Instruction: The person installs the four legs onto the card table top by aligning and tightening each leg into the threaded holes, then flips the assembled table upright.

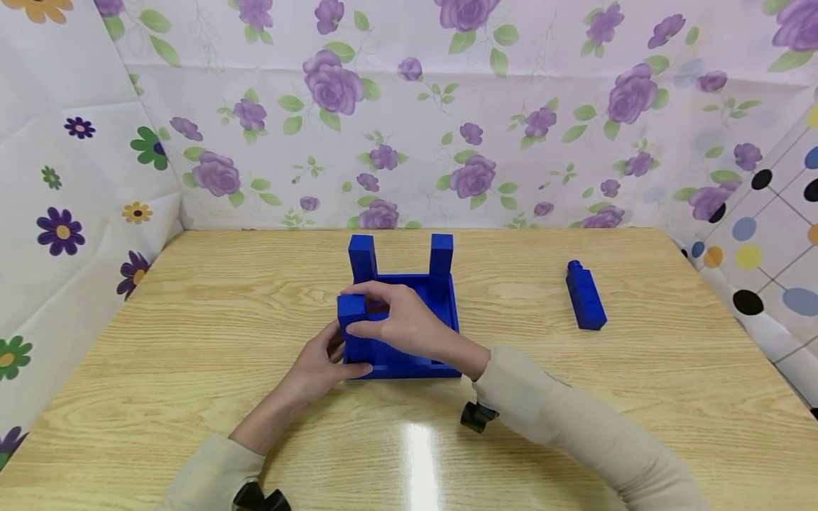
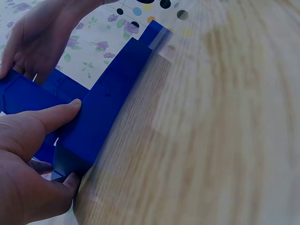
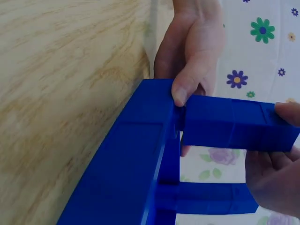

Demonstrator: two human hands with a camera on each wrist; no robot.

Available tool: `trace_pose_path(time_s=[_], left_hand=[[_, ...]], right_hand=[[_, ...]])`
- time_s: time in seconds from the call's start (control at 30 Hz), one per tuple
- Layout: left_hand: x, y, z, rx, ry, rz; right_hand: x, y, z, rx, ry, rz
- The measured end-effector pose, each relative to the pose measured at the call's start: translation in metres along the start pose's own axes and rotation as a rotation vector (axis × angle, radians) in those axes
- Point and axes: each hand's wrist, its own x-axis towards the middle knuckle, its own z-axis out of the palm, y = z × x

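A shallow blue tray-like base [image 1: 415,371] with raised edges lies on the table, like a small upside-down tabletop. Two square blue posts [image 1: 441,257] stand upright at its far corners. At the near left corner is another square blue post [image 3: 211,119]; a narrow neck shows between it and the base in the right wrist view. My right hand [image 1: 409,323] pinches this post near its top between thumb and fingers. My left hand [image 1: 316,365] grips the base at the same corner, thumb on the near edge and fingers around the left side.
A loose blue post [image 1: 584,298] with a round knob at one end lies on the wooden table [image 1: 664,397] to the right. Flowered cloth [image 1: 409,142] hangs behind the table's back edge, with patterned sheets at both sides.
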Motion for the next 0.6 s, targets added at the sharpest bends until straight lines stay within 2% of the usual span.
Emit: trace_pose_path(time_s=[0.13, 0.2, 0.33, 0.6], left_hand=[[0.001, 0.000, 0.000, 0.005, 0.005, -0.001], [0.001, 0.000, 0.001, 0.008, 0.007, -0.003], [0.001, -0.001, 0.001, 0.010, 0.007, -0.010], [0.000, -0.002, 0.000, 0.030, 0.006, 0.017]], right_hand=[[-0.001, 0.004, -0.007, 0.044, -0.086, -0.032], [-0.001, 0.007, -0.010, 0.062, -0.099, -0.046], [-0.001, 0.013, -0.011, 0.053, -0.081, -0.062], [0.001, 0.013, -0.004, -0.049, -0.036, -0.068]])
